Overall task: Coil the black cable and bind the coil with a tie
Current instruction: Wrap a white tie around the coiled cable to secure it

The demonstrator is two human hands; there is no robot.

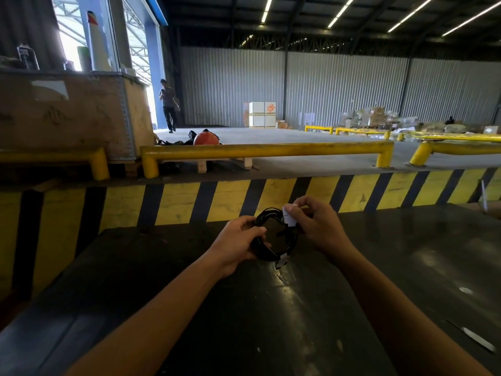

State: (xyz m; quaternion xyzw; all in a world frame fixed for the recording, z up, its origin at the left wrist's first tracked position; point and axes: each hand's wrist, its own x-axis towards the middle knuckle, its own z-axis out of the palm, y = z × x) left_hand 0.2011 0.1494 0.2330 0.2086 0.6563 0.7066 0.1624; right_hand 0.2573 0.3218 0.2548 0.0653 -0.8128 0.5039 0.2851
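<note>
The black cable [271, 255] is wound into a small round coil, held just above the dark tabletop [271, 308]. My left hand [238, 242] grips the coil's left side. My right hand [315, 226] pinches a small white piece [286, 216] at the coil's upper right; whether this is the tie or a plug I cannot tell. A pale connector end [282, 260] hangs from the bottom of the coil.
A yellow-and-black striped dock edge [271, 196] rises behind the table. Yellow guard rails [265, 149] stand beyond it. A wooden crate [67, 112] sits at the left. A person [168, 104] walks at the far doorway. A small tool [473, 337] lies on the table's right.
</note>
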